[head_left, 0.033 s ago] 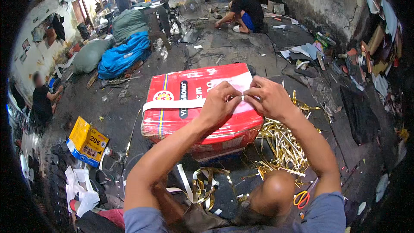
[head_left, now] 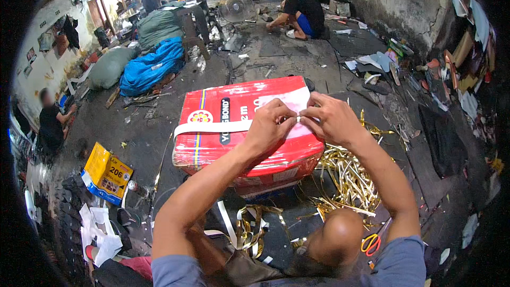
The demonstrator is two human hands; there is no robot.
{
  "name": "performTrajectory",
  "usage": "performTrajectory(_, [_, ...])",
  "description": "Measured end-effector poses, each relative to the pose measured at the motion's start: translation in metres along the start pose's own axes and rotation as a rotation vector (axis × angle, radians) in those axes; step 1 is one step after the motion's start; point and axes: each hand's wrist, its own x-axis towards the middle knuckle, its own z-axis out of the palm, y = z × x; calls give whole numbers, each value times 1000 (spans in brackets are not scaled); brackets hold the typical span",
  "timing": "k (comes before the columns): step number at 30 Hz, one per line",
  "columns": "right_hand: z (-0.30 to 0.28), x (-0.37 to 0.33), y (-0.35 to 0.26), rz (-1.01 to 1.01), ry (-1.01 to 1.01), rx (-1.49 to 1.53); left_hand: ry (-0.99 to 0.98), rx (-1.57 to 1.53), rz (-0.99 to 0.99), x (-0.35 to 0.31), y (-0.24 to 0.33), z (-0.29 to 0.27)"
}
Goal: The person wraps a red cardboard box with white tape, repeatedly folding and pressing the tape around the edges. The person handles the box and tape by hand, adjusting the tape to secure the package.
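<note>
A red cardboard box [head_left: 204, 151], wrapped in shiny clear film, sits in front of my knees. Across its top from the left edge runs a flat white strip [head_left: 212, 127], passing under my left hand [head_left: 272, 126]. My left thumb and fingers are pinched together over the pale pink and white patch [head_left: 297, 101] at the box's right side. Facing it and nearly touching, my right hand [head_left: 329, 120] is pinched too. A small white bit shows between both sets of fingertips, seemingly the strip's end; the fingers partly hide it.
Gold and white strips [head_left: 350, 178] lie heaped right of the box, with more gold strips [head_left: 252, 234] by my legs. Orange-handled scissors [head_left: 371, 244] rest beside my right knee. A yellow box [head_left: 106, 175] stands left. A crouching person [head_left: 305, 10] and a fan [head_left: 235, 8] are farther off.
</note>
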Motion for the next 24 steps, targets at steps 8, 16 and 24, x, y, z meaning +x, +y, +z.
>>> performTrajectory(8, [1,5,9,7,-12,197,9,-4,-12,3,-2,-1])
performTrajectory(16, [6,8,11,96,71,318,44,40,27,4,-6,1])
performTrajectory(24, [35,6,20,479,151,514,60,43,-12,6,-3,3])
